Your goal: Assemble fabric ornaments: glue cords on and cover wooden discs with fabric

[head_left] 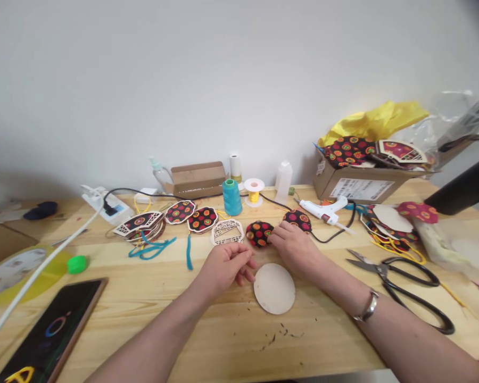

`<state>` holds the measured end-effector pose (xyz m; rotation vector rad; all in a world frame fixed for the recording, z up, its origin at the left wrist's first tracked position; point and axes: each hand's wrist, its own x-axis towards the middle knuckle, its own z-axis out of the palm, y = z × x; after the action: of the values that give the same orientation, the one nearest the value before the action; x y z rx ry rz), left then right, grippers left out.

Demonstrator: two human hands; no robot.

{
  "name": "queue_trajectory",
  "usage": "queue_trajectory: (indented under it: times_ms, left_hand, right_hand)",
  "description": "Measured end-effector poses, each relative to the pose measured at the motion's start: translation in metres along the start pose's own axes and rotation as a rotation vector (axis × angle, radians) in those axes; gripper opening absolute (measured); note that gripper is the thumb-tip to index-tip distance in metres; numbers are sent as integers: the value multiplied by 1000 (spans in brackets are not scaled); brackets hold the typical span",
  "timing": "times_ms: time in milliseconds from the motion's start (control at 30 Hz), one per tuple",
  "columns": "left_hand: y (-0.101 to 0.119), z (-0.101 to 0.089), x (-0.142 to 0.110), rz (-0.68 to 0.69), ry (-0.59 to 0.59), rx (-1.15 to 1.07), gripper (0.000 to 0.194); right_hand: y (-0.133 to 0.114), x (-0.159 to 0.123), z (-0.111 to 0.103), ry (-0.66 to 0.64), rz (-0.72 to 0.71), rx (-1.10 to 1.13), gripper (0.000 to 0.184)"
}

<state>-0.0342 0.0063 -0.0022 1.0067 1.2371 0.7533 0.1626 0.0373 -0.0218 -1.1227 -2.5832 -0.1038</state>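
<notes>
My right hand (299, 247) reaches over the table, its bent fingertips pinching the right edge of a dark fabric piece (258, 234) with red and orange flowers. To its left, my left hand (228, 266) hovers with loosely curled fingers and nothing visible in them. A plain pale round disc (274, 288) lies flat just below and between both hands. Beyond the left hand lies a round wooden lattice frame (227, 232). Another flowered fabric piece (297, 219) rests behind my right hand, partly covered by it.
A white glue gun (328, 211) and black-handled scissors (387, 271) lie at right, before a cardboard box (353, 181) of fabric pieces. Teal thread (232, 198) and a yellow spool (254, 194) stand behind. Finished-looking ornaments (202, 219), a power strip (109, 208) and a phone (51, 330) are at left.
</notes>
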Motion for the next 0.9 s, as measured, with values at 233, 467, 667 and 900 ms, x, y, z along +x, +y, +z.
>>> queue_trajectory:
  times_ms: [233, 467, 667, 900]
  left_hand:
    - [6, -3, -5, -149, -188, -347, 54]
    - [6, -5, -4, -36, -137, -374, 27]
    - [-6, -1, -6, -49, -252, -226, 26]
    - [-4, -6, -8, -100, -292, 8, 29]
  right_hand:
    - [-4, -5, -17, 206, 10, 147, 25]
    - [-9, -13, -33, 175, -155, 531, 18]
    - [-1, -13, -32, -191, 390, 966, 30]
    - [11, -12, -38, -444, 452, 918, 20]
